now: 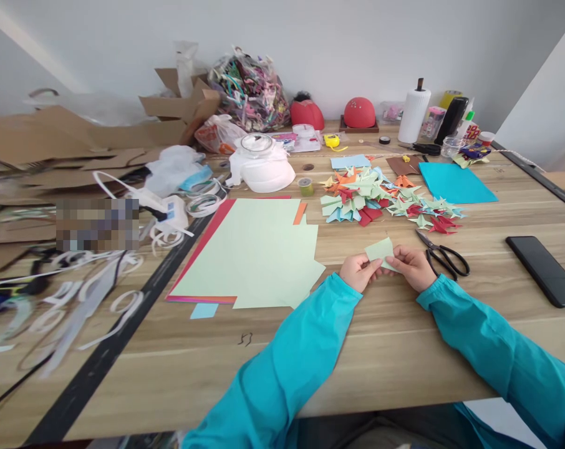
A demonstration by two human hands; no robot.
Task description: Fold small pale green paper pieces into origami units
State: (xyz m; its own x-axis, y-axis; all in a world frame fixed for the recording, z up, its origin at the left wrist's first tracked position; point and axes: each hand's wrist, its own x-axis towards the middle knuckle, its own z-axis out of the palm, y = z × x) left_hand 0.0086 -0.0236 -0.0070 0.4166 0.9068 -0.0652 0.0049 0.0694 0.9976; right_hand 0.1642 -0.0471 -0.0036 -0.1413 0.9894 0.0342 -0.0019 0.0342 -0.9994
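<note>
A small piece of pale green paper (378,251) is pinched between my two hands, a little above the table. My left hand (358,272) grips its lower left edge, and my right hand (411,267) holds its right side. Black-handled scissors (444,257) lie just right of my right hand, blades pointing away. Beyond my hands spreads a pile of folded paper shapes (364,193) in green, red, orange and blue. To the left lie large stacked sheets of pale green paper (259,255), with red and orange sheets under them.
A black phone (547,269) lies at the right. Further back are a teal sheet (458,183), a yellow tape measure (332,141), a white bottle-shaped roll (414,116) and red domes (360,113). White cords and a power strip (173,213) clutter the left, near cardboard (123,134).
</note>
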